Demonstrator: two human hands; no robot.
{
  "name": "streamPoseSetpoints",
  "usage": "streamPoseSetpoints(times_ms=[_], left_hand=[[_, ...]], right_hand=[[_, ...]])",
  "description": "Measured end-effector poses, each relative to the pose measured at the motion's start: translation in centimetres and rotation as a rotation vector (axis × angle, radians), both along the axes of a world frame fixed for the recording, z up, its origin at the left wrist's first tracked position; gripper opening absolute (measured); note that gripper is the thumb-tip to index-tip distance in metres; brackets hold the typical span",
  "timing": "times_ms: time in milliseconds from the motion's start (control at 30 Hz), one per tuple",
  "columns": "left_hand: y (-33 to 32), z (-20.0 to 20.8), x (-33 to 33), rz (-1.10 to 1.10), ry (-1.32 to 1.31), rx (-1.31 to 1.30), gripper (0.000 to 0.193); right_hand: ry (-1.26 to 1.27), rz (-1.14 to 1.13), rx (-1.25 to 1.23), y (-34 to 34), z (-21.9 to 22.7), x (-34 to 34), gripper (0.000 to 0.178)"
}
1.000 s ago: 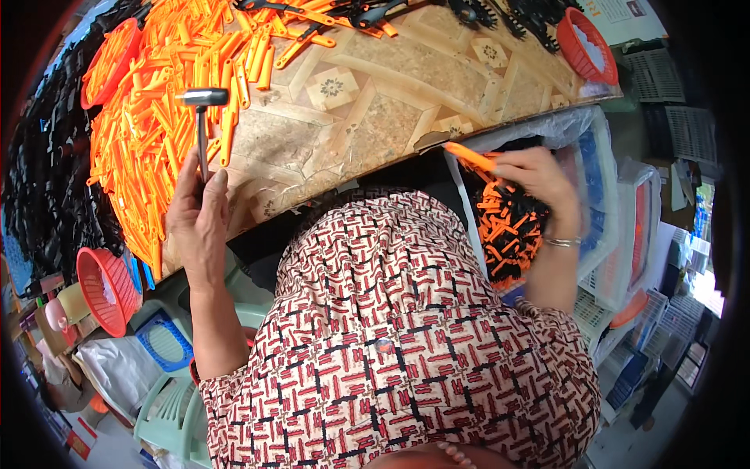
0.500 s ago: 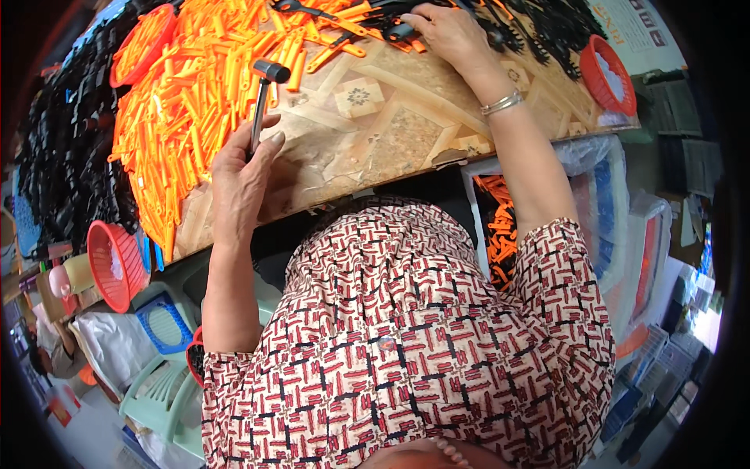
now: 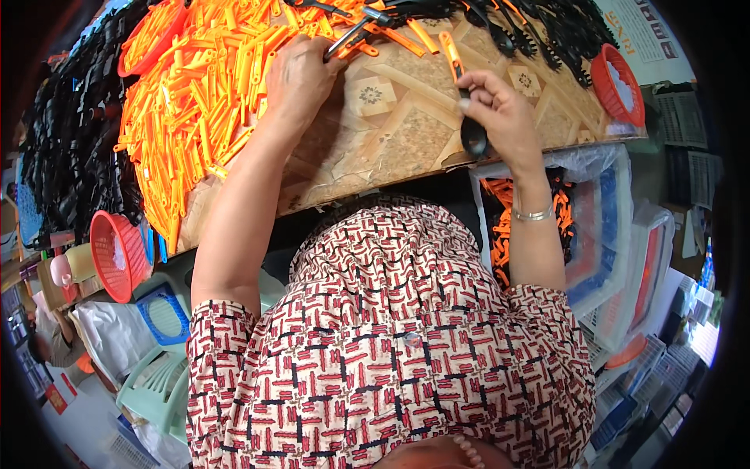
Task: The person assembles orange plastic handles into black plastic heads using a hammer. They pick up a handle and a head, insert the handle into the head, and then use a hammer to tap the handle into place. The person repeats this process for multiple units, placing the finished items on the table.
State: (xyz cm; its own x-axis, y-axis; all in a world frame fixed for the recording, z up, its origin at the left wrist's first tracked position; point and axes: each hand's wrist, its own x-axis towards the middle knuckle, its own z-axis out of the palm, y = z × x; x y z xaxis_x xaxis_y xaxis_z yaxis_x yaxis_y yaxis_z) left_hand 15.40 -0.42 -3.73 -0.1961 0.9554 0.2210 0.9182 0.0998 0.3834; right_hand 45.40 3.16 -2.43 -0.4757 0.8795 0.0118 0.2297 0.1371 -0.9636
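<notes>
My left hand (image 3: 301,82) is closed round the grip of a small hammer (image 3: 349,37), its head pointing away over loose orange pieces at the far side. In my right hand (image 3: 504,113), a black spoon-like utensil (image 3: 473,137) is pinched, with its rounded bowl toward me and an orange handle (image 3: 449,51) at its far end. It is over the right part of the patterned table (image 3: 391,129), near the front edge. A big heap of orange handles (image 3: 203,102) lies to the left of and beyond my left hand.
Black utensils (image 3: 547,31) lie at the far right beside a red basket (image 3: 617,86). Another black pile (image 3: 70,141) is at far left, near a red basket (image 3: 117,254). Below the table's right edge, a plastic-lined crate (image 3: 598,227) stands beside orange-and-black pieces (image 3: 500,242).
My left hand has carried the hammer forward and right. My right hand has drawn back toward the table's front edge, bringing the orange-handled utensil with it from the far side.
</notes>
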Motion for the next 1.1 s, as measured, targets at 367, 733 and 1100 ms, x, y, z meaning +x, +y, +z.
streamPoseSetpoints(times_ms=[367,733,1100], left_hand=[[-5.6,1.7,-0.2,0.135,-1.130,-0.124,0.018],[-5.1,2.2,2.3,0.113,-1.323,0.067,0.017],[-6.7,2.4,-1.5,0.294,-0.813,0.013,0.024]], right_hand=[[0.230,-0.070,-0.008,-1.4,-0.6,-1.1,0.040],[0.294,-0.187,0.075,-1.3,-0.3,-3.4,0.040],[0.003,0.033,0.065,-4.5,-1.6,-2.4,0.017]])
